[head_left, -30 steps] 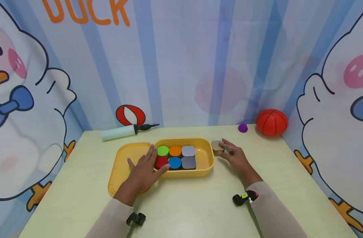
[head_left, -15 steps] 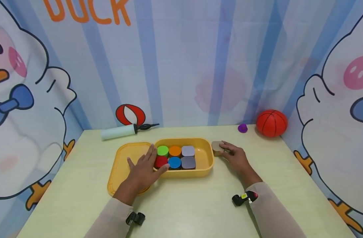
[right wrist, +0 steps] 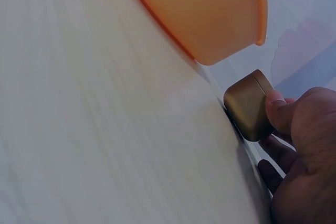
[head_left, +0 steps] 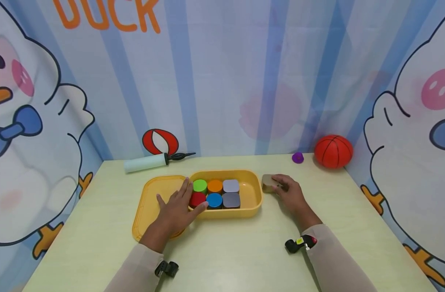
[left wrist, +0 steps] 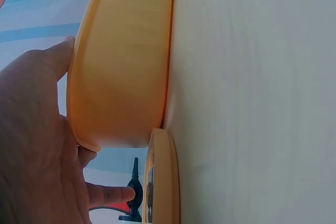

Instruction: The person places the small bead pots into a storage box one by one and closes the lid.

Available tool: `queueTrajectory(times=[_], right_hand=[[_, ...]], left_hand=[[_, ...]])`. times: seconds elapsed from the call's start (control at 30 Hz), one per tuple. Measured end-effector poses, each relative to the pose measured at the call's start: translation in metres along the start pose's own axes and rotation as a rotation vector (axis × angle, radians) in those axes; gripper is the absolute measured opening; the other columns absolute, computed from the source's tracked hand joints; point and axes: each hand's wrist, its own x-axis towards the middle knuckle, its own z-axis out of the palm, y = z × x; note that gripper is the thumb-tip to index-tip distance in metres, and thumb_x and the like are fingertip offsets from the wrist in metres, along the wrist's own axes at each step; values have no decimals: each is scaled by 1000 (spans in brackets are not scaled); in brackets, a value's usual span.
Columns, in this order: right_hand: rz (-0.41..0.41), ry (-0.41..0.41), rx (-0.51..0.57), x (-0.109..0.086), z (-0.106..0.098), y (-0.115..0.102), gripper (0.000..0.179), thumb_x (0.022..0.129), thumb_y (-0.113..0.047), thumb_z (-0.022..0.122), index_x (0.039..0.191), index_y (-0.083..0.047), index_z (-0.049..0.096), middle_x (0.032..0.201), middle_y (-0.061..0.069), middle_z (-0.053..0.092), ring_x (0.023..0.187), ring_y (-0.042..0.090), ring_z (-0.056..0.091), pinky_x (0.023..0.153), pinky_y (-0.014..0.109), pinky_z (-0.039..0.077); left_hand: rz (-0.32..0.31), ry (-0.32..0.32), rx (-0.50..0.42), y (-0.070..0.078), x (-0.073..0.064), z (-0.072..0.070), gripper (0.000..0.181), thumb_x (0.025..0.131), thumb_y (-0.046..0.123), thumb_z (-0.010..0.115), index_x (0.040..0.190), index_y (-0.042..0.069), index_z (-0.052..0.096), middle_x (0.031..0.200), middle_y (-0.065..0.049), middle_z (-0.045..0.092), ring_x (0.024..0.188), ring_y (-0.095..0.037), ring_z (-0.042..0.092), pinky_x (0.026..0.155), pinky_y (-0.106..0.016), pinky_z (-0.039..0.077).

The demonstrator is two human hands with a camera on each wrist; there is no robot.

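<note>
A yellow box (head_left: pixel 251 194) stands mid-table, holding round lids in green, orange, red and blue and two grey rounded-square pieces (head_left: pixel 231 185). My left hand (head_left: pixel 176 211) rests on the box's left end, fingers straight, thumb along the near rim. Its palm overlaps the yellow lid (head_left: pixel 144 219), which lies left of the box. To the right of the box, my right hand (head_left: pixel 289 195) pinches a small bronze rounded-square tin (head_left: pixel 268 183) by its right side. In the right wrist view the thumb is on the tin (right wrist: pixel 247 106) near its lid seam, close over the table.
At the back left lies a pale green hand pump (head_left: pixel 146 163) with a black nozzle. A red basketball-patterned ball (head_left: pixel 333 151) and a small purple object (head_left: pixel 297 157) are at the back right. Duck-printed fabric walls (head_left: pixel 229 81) enclose the table's back and sides.
My right hand has closed its grip on the tin, which has shifted slightly right, away from the box's end. The left hand stays on the box.
</note>
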Motion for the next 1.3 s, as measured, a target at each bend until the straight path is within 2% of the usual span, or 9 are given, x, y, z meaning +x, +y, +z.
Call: queueTrajectory(times=[0.27,0.63,0.67,0.73,0.8,0.87,0.97,1.13,1.3], right_hand=[[29,-4,-26,-1,-3,-2,43,111,-9,62,154,-3,62,163,21,52,158,43,44,128,64,39],[16,44,29,-4,-2,-8,38,111,-8,62,148,3,65,159,26,58,154,44,51,132,57,37],[13,50,35,-4,-2,-8,39,111,-8,63,148,3,65,159,26,58,154,44,51,131,54,38],[4,67,46,-3,-2,-9,39,110,-6,64,148,3,65,159,25,59,153,42,52,127,40,44],[-11,89,63,-3,-3,-10,39,108,-5,66,147,3,66,159,24,60,151,40,54,118,22,48],[-24,106,94,-3,-3,-12,40,107,-2,68,146,3,67,158,24,61,149,40,55,105,7,47],[-41,120,131,-2,-5,-15,39,104,2,70,143,6,68,155,26,62,143,39,60,95,0,47],[-36,136,197,-2,-10,-21,42,101,6,72,143,8,67,154,28,61,134,20,65,96,4,52],[-67,108,240,-1,-15,-30,45,100,9,72,145,10,64,155,30,58,129,1,62,98,7,54]], left_hand=[[5,1,-13,-1,0,1,104,103,81,43,177,16,13,187,-4,3,162,-54,34,120,-91,-12],[0,6,6,-2,1,2,104,102,83,43,177,17,14,187,-4,4,162,-54,35,120,-91,-8],[-2,7,10,-2,1,2,105,102,83,43,177,17,14,187,-4,4,162,-54,35,120,-92,-7],[-5,7,14,-2,1,3,105,101,84,42,177,17,14,187,-4,4,162,-54,35,121,-92,-7],[-6,7,15,-2,1,3,105,101,84,42,177,17,14,187,-4,4,162,-54,35,121,-92,-7],[-5,7,14,-2,1,4,105,101,84,42,177,17,15,187,-4,4,162,-54,35,121,-92,-7],[-4,6,16,-2,2,4,105,101,84,42,177,17,15,187,-4,4,162,-53,35,120,-92,-7],[-1,9,13,-2,1,3,105,101,84,41,177,17,15,187,-3,3,162,-53,35,120,-92,-7],[4,11,0,-2,1,3,104,102,83,43,177,16,14,187,-4,4,162,-53,34,120,-91,-7]])
